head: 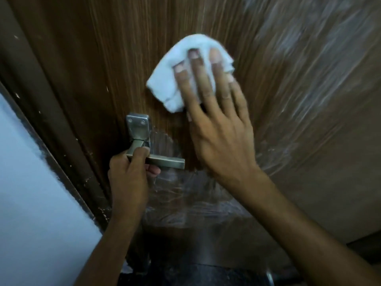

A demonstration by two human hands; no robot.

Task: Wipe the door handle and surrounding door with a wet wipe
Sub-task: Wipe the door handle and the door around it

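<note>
A brown wood-grain door [92,48] fills the view, with wet streaks at the right and below the handle. A steel lever door handle [167,162] on a square plate [138,126] sits at centre left. My left hand [127,176] is wrapped around the lever near its pivot. My right hand [218,124] lies flat with fingers spread, pressing a crumpled white wet wipe [175,79] against the door above and to the right of the handle.
The dark door frame [26,83] runs diagonally down the left side. Beyond it is a pale blue-white wall [31,193]. A dark floor [195,275] shows at the bottom.
</note>
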